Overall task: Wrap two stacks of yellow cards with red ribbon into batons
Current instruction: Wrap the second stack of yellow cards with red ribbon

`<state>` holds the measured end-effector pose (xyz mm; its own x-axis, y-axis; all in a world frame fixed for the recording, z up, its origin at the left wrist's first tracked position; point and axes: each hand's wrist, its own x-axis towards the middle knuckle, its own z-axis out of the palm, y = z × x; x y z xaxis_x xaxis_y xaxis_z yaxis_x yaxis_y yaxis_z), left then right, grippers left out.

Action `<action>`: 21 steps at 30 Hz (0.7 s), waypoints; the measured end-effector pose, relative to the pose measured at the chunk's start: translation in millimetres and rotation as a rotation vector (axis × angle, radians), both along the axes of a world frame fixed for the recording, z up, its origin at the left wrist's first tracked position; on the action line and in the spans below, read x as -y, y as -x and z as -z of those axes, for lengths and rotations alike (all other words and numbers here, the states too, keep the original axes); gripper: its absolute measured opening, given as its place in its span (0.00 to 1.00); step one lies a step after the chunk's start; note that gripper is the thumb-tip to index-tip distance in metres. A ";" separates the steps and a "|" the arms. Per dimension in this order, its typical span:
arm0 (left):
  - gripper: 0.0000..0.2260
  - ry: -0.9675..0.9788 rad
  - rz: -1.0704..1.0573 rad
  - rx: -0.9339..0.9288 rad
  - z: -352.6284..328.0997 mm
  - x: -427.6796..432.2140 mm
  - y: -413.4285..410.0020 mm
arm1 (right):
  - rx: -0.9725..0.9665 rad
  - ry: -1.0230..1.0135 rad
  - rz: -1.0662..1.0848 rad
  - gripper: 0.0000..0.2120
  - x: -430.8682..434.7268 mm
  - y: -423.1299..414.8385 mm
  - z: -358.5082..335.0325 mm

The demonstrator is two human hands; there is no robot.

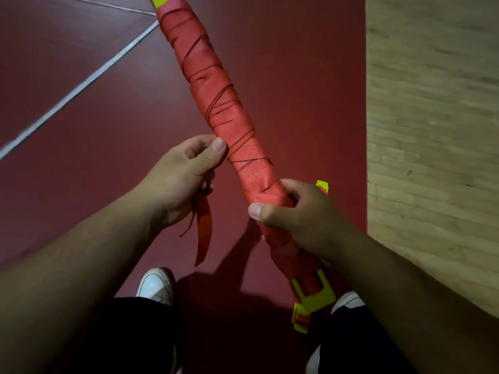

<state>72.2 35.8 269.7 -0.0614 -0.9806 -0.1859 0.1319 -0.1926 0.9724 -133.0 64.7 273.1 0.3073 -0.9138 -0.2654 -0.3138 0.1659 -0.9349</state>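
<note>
The far tip of the baton (216,85) runs out past the top edge of the view, where only a sliver of yellow card (159,0) shows. Its near end passes behind the right forearm, so the way the lower yellow cards (313,295) are stacked is hard to read. One more bit of yellow (322,184) peeks out behind the right knuckles. The right hand (299,211) is wrapped round the lower part of the baton, thumb across the front, and its fingers are mostly hidden behind the roll. The left hand (183,174) is curled, its thumb tip touching the baton's side, and it holds a ribbon tail (204,228) that hangs below the palm with a thin thread beside it. How the fingers pinch the tail cannot be seen. Red ribbon covers the baton in slanting turns, and thin dark thread (224,103) crosses it. The baton is held in the air, tilted from lower right to upper left, above a dark red floor (67,49) marked with white lines (81,87). A pale wooden floor (432,130) borders it on the right. Below are white shoes (156,286) and dark trousers (135,333), partly cut off.
</note>
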 end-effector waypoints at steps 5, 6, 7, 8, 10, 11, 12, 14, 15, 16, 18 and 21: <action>0.12 0.042 0.049 -0.069 -4.6 4.6 -3.3 | 0.220 -0.089 -0.044 0.06 -2.3 0.3 -10.2; 0.14 0.057 0.080 -0.089 -4.3 4.4 -4.6 | 0.255 -0.116 -0.057 0.05 -3.3 0.3 -11.8; 0.16 0.070 0.117 -0.113 -3.3 4.1 -6.1 | 0.286 -0.143 -0.074 0.04 -4.5 0.4 -13.0; 0.18 0.080 0.161 -0.133 -2.5 4.0 -7.6 | 0.316 -0.170 -0.093 0.04 -5.7 0.5 -14.4; 0.22 0.069 0.260 -0.168 -2.5 2.4 -9.0 | 0.374 -0.243 -0.127 0.05 -7.6 1.1 -15.3; 0.25 0.049 0.309 -0.190 -2.6 1.2 -9.4 | 0.397 -0.288 -0.145 0.06 -8.5 1.9 -15.0; 0.28 0.028 0.355 -0.216 -3.0 0.4 -9.5 | 0.417 -0.325 -0.168 0.07 -9.1 2.4 -14.4; 0.32 0.004 0.417 -0.282 -3.9 -2.2 -9.8 | 0.436 -0.360 -0.229 0.09 -9.5 3.2 -12.8; 0.32 0.003 0.430 -0.303 -3.7 -3.1 -9.5 | 0.445 -0.364 -0.256 0.10 -9.2 3.8 -11.9; 0.32 0.007 0.427 -0.306 -3.5 -3.6 -8.9 | 0.453 -0.367 -0.274 0.12 -8.0 4.4 -11.1; 0.34 0.015 0.381 -0.265 -3.4 -4.0 -5.8 | 0.444 -0.385 -0.287 0.18 -5.8 5.3 -9.3; 0.49 -0.005 0.263 -0.185 -3.7 -5.6 0.7 | 0.369 -0.400 -0.265 0.28 -3.2 6.0 -3.8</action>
